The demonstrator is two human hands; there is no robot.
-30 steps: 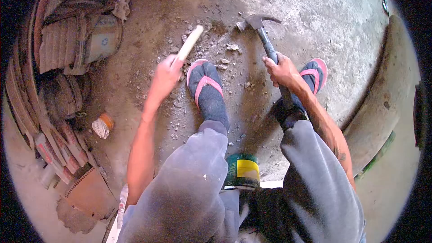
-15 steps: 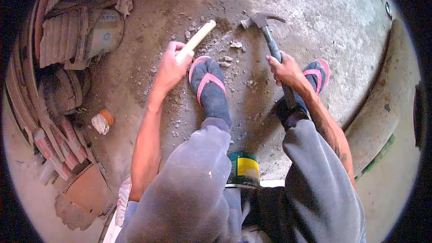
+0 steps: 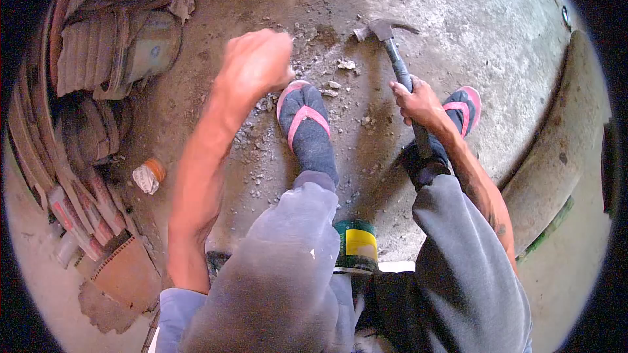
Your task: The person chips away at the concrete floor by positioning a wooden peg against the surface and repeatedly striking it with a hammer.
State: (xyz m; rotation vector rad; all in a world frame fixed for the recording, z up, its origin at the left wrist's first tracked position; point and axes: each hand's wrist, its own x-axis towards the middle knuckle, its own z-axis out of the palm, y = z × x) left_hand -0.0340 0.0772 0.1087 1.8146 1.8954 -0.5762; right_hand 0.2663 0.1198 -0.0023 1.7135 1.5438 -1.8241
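My right hand point(image 3: 418, 103) is wrapped round the dark handle of a claw hammer point(image 3: 390, 46). The hammer's head hangs just above or on the floor, its claw turned to the right. My left hand point(image 3: 257, 59), slightly blurred, is closed in a fist beyond my left foot, its back toward me. Whatever may be inside it is hidden; the pale stick does not show. Under and around the fist lie broken concrete crumbs, with a larger grey chunk point(image 3: 346, 64) between the two hands.
My feet wear dark socks and pink flip-flops point(image 3: 305, 117). A green and yellow can point(image 3: 356, 246) stands between my legs. At left are an orange-capped item point(image 3: 149, 176), old tyre pieces point(image 3: 91, 59) and a brown board point(image 3: 127, 273). A long curved grey piece point(image 3: 553, 144) lies at right.
My left hand has risen toward the camera and turned over, and the pale stick it held has gone from sight. My right hand and the hammer have hardly moved.
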